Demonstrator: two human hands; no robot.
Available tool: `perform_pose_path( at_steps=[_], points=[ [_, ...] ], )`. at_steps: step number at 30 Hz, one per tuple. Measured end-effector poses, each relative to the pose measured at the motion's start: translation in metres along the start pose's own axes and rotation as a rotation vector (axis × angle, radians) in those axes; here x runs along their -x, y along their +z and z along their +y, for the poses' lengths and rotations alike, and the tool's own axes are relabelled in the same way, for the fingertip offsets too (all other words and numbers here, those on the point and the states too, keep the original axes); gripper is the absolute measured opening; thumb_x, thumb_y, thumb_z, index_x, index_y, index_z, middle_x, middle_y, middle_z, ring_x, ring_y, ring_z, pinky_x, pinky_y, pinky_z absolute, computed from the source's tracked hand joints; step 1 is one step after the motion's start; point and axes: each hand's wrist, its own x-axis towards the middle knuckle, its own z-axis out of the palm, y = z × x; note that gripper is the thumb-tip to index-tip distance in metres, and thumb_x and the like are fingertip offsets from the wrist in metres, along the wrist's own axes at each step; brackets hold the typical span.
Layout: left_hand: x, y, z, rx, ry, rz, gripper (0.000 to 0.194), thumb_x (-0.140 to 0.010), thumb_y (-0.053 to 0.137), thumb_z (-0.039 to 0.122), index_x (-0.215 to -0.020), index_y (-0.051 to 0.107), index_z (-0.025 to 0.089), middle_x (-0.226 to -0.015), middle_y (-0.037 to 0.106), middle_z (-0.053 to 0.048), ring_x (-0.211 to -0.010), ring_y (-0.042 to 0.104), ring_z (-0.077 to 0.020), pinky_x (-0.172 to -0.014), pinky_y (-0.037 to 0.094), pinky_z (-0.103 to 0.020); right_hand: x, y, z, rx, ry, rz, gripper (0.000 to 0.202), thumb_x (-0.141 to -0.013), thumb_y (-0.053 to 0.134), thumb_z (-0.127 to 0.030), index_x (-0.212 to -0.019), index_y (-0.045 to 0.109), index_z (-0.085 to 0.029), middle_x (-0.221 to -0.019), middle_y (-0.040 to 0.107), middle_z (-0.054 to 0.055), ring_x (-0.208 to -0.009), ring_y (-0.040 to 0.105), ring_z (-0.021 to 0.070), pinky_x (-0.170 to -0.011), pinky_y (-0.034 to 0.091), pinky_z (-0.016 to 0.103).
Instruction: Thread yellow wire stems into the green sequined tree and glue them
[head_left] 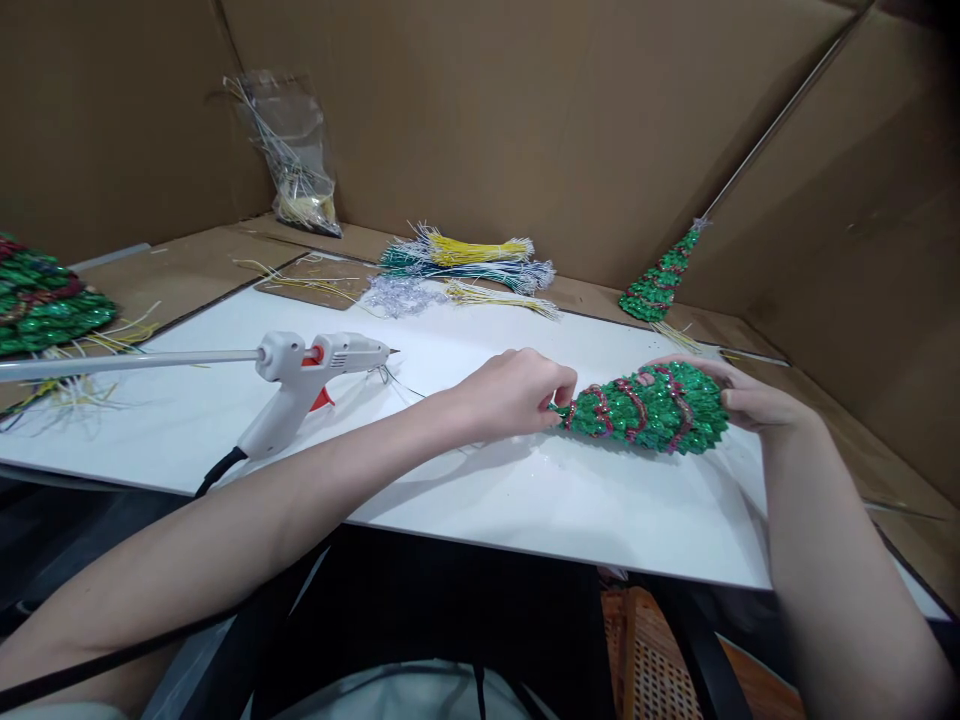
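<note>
A green glittery miniature Christmas tree [651,405], wound with red and pink garland, lies on its side just above or on the white board. Its narrow top points left and its wide base right. My left hand [517,395] pinches the tip between thumb and fingers; whether something small is also in that pinch is hidden. Around the wide base curls my right hand [750,393], thumb at the near side and other fingers mostly behind the tree. Left of my left hand stands a white hot glue gun [300,375] with a red trigger, its nozzle facing right.
Bundles of yellow, green and white wire stems [480,255] lie at the back beside clear glittery bits [405,295]. A second tree [664,275] stands back right, another [49,300] far left. A plastic bag [296,150] leans on the cardboard wall [525,120]. The white board [600,520] ends near my lap.
</note>
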Motion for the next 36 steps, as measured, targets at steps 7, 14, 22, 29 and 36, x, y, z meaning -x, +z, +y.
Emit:
perform_pose_path(
  at_steps=[7,14,22,29,36],
  points=[
    [0.001,0.000,0.006,-0.230,0.078,-0.029,0.019,-0.081,0.049,0.010,-0.074,0.066,0.015,-0.080,0.070,-0.006,-0.067,0.058,-0.0158,-0.055,0.028,-0.028,-0.001,0.000,0.000,-0.002,0.000,-0.005,0.075,-0.058,0.080,-0.059,-0.125,0.063,-0.031,-0.128,0.065,0.007,-0.111,0.064,0.0325,-0.088,0.055,0.040],
    [0.000,0.004,0.010,-0.209,0.017,-0.046,0.018,-0.080,0.049,0.010,-0.072,0.064,0.014,-0.075,0.067,-0.008,-0.066,0.059,-0.0166,-0.059,0.034,-0.028,-0.001,-0.004,0.003,0.009,0.010,0.001,0.075,-0.059,0.080,-0.059,-0.127,0.062,-0.031,-0.133,0.061,0.007,-0.116,0.061,0.0327,-0.090,0.054,0.039],
    [-0.001,0.009,0.011,-0.194,-0.005,-0.057,0.017,-0.082,0.049,0.012,-0.076,0.064,0.014,-0.078,0.068,-0.008,-0.067,0.060,-0.0171,-0.058,0.033,-0.028,-0.001,-0.001,0.000,0.000,0.016,-0.010,0.077,-0.059,0.080,-0.059,-0.127,0.061,-0.029,-0.133,0.061,0.008,-0.116,0.061,0.0344,-0.089,0.054,0.039],
    [0.000,0.009,0.007,-0.151,0.029,-0.032,0.015,-0.086,0.051,0.012,-0.084,0.065,0.015,-0.084,0.069,-0.007,-0.069,0.060,-0.0159,-0.059,0.036,-0.026,0.000,-0.002,0.000,0.003,0.018,-0.004,0.079,-0.057,0.080,-0.060,-0.127,0.061,-0.030,-0.133,0.062,0.008,-0.114,0.062,0.0348,-0.087,0.055,0.040],
    [0.001,0.000,0.000,-0.081,0.068,-0.009,0.017,-0.075,0.062,0.012,-0.091,0.066,0.017,-0.074,0.066,-0.001,-0.061,0.054,-0.0127,-0.055,0.032,-0.025,-0.001,-0.004,0.004,0.005,0.001,-0.007,0.078,-0.059,0.079,-0.058,-0.129,0.060,-0.030,-0.135,0.060,0.007,-0.116,0.060,0.0353,-0.090,0.053,0.041]
  ],
)
